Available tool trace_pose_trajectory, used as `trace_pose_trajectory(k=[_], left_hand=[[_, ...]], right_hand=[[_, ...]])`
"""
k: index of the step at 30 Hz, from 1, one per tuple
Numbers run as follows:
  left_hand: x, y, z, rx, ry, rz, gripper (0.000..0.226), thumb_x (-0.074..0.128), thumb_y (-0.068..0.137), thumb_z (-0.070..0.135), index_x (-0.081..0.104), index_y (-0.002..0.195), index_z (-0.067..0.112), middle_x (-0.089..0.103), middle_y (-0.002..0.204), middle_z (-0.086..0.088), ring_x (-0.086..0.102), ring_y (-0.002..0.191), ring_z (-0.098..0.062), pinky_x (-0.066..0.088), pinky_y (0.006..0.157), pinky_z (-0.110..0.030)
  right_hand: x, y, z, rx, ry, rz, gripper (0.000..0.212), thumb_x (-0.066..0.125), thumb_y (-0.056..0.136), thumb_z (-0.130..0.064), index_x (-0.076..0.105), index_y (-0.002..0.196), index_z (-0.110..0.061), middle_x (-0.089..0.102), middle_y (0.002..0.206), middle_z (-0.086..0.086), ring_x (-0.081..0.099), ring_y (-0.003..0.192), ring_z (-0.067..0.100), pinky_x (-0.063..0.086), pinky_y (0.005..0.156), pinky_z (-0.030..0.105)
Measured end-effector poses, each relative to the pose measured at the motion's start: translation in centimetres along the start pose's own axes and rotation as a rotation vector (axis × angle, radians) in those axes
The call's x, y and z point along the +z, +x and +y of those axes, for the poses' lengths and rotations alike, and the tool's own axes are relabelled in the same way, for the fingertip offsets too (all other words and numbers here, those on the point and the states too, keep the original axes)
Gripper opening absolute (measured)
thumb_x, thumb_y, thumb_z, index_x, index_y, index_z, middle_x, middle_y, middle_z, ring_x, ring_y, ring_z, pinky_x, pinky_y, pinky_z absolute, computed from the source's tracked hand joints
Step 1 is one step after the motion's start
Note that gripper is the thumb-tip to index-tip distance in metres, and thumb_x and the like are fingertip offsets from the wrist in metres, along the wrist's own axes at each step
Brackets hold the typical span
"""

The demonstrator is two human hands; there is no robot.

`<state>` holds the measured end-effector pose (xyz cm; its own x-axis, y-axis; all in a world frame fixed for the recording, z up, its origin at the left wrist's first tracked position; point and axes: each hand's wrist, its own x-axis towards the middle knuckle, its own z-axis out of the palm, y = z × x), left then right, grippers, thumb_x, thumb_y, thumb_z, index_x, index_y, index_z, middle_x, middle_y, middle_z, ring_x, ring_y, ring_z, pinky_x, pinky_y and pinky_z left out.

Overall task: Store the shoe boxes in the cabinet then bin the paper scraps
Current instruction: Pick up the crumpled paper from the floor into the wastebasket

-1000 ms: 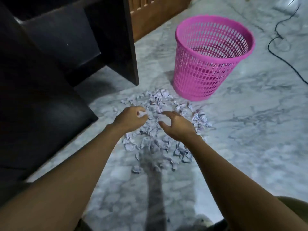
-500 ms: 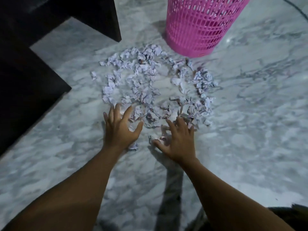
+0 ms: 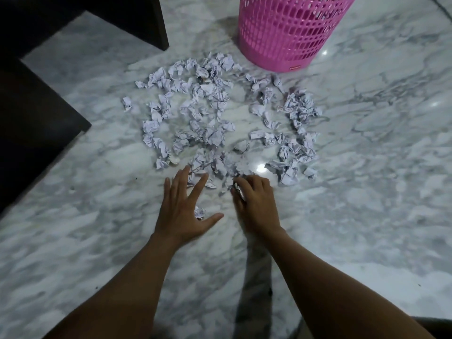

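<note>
We're on the scrap stage, no shoe boxes in view. The left grip (image 3: pixel 182 211) lies wide, fingers splayed flat on the marble floor (image 3: pixel 367 167), with one stray scrap (image 3: pixel 199 212) by its thumb. The right grip (image 3: pixel 254 204) curls narrow round a few paper scraps (image 3: pixel 215 99) at the pile's six o'clock edge. The rest fans out at twelve o'clock, and the pink bin (image 3: pixel 288 33) stands at one o'clock beyond. Next, we reckon: rake together, lift, carry over.

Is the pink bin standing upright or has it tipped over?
Upright: the pink bin stands on its narrow base on the marble floor, with its walls rising out of frame.
</note>
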<state>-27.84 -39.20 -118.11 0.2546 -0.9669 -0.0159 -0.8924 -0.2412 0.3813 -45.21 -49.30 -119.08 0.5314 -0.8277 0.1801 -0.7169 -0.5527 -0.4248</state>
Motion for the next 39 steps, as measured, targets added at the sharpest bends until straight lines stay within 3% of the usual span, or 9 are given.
trace_pose_trajectory(k=[3, 6, 11, 15, 19, 22, 30, 34, 39], left_hand=[[0.5, 0.7, 0.0, -0.022, 0.04, 0.043, 0.094, 0.047, 0.077, 0.08, 0.021, 0.154, 0.033, 0.013, 0.161, -0.013, 0.013, 0.15, -0.03, 0.008, 0.12, -0.054], [0.6, 1.6, 0.2, -0.03, 0.052, 0.081, 0.093, 0.048, 0.078, 0.078, 0.022, 0.154, 0.031, 0.016, 0.16, -0.015, 0.013, 0.15, -0.03, 0.008, 0.12, -0.055], [0.2, 3.2, 0.4, -0.034, 0.052, 0.12, 0.099, 0.051, 0.074, 0.08, 0.018, 0.155, 0.033, 0.002, 0.162, -0.014, -0.002, 0.151, -0.028, 0.005, 0.12, -0.056], [0.1, 5.0, 0.2, 0.01, 0.05, 0.081, 0.096, 0.052, 0.075, 0.074, 0.015, 0.155, 0.035, -0.004, 0.164, -0.008, -0.005, 0.151, -0.026, 0.003, 0.12, -0.056], [0.5, 6.2, -0.6, 0.104, 0.086, 0.109, 0.076, 0.052, 0.085, 0.059, 0.03, 0.152, 0.03, 0.02, 0.161, -0.008, 0.025, 0.147, -0.028, 0.011, 0.118, -0.056], [0.6, 6.4, -0.9, 0.117, 0.075, 0.152, 0.06, 0.054, 0.089, 0.045, 0.043, 0.145, 0.03, 0.041, 0.149, -0.01, 0.042, 0.134, -0.031, 0.017, 0.118, -0.053], [0.4, 6.5, -1.0, 0.144, 0.034, 0.135, 0.042, 0.049, 0.091, 0.031, 0.056, 0.131, 0.022, 0.05, 0.137, -0.012, 0.046, 0.125, -0.031, 0.027, 0.112, -0.054], [0.6, 6.7, -1.2, 0.152, 0.013, 0.138, 0.037, 0.049, 0.089, 0.026, 0.06, 0.124, 0.02, 0.052, 0.133, -0.012, 0.049, 0.118, -0.032, 0.034, 0.106, -0.053], [0.6, 6.9, -1.4, 0.157, 0.001, 0.17, 0.032, 0.049, 0.088, 0.022, 0.065, 0.115, 0.017, 0.055, 0.128, -0.013, 0.05, 0.11, -0.033, 0.039, 0.096, -0.047]], right_hand=[[0.1, 0.2, 0.0, -0.015, 0.066, -0.005, 0.019, 0.058, 0.096, -0.022, 0.063, 0.112, -0.013, 0.059, 0.102, 0.004, 0.051, 0.094, 0.026, 0.046, 0.078, 0.039], [-0.5, 0.6, 0.2, 0.082, 0.188, -0.006, 0.022, 0.051, 0.094, -0.031, 0.063, 0.103, -0.014, 0.06, 0.092, 0.003, 0.055, 0.088, 0.022, 0.043, 0.07, 0.03], [-1.9, 3.1, -0.2, 0.082, 0.236, 0.195, 0.026, 0.05, 0.084, -0.026, 0.067, 0.091, -0.007, 0.059, 0.088, 0.007, 0.057, 0.085, 0.024, 0.041, 0.071, 0.028], [-1.8, 5.2, 0.0, 0.015, 0.198, 0.142, 0.031, 0.052, 0.086, -0.027, 0.069, 0.104, -0.008, 0.058, 0.115, 0.012, 0.052, 0.106, 0.025, 0.044, 0.087, 0.034], [-0.3, 4.9, 0.9, -0.084, 0.156, -0.144, 0.047, 0.04, 0.092, -0.034, 0.057, 0.133, -0.018, 0.044, 0.151, 0.008, 0.039, 0.139, 0.025, 0.031, 0.112, 0.051], [0.0, 4.3, 1.0, -0.1, 0.164, -0.193, 0.058, 0.042, 0.089, -0.039, 0.045, 0.145, -0.022, 0.032, 0.159, 0.003, 0.029, 0.146, 0.019, 0.018, 0.117, 0.058], [0.3, 5.1, 0.9, -0.271, 0.08, -0.256, 0.085, 0.055, 0.084, -0.062, 0.023, 0.156, -0.028, 0.017, 0.164, 0.0, 0.022, 0.15, 0.021, 0.007, 0.118, 0.063], [1.0, 5.0, 0.8, -0.287, 0.097, -0.147, 0.068, 0.062, 0.087, -0.056, 0.05, 0.14, -0.016, 0.053, 0.139, 0.004, 0.051, 0.126, 0.023, 0.029, 0.111, 0.057], [1.7, 4.7, 0.4, -0.296, 0.081, -0.017, 0.049, 0.064, 0.089, -0.046, 0.062, 0.12, -0.009, 0.062, 0.114, 0.006, 0.056, 0.1, 0.026, 0.045, 0.09, 0.042]])
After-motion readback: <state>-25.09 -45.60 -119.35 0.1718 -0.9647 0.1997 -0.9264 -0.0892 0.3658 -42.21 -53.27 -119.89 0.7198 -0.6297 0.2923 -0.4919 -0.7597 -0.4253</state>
